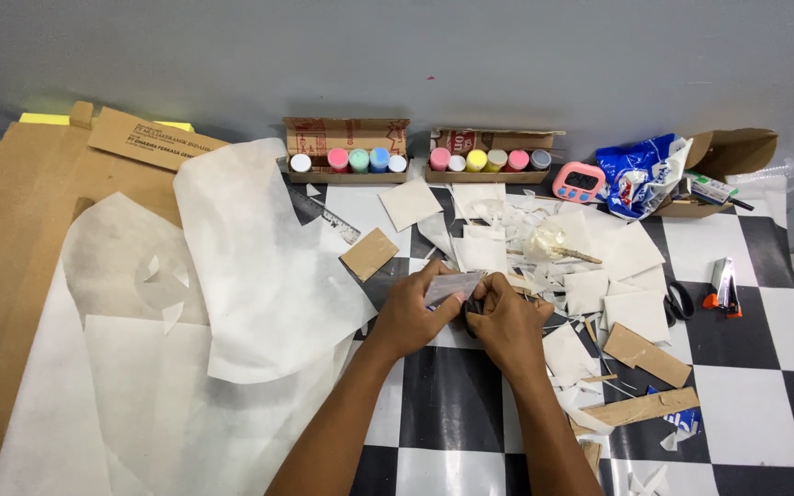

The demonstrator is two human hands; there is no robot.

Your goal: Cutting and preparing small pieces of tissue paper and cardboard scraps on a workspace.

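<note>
My left hand (413,312) and my right hand (507,321) meet over the black-and-white checkered table (452,386). Both pinch a small whitish strip of paper or plastic (452,286) held between them. A dark object sits under my right hand's fingers; I cannot tell what it is. White paper squares (638,312) and scraps lie just right of my hands. A small brown cardboard piece (368,253) lies just above my left hand.
Large translucent white sheets (259,266) over brown cardboard (11,239) cover the left. Two cardboard trays of coloured paint pots (348,161) (490,160) stand at the back, beside a pink timer (579,182), a blue-white bag (640,174), black scissors (678,301), a stapler (722,282), cardboard strips (640,354).
</note>
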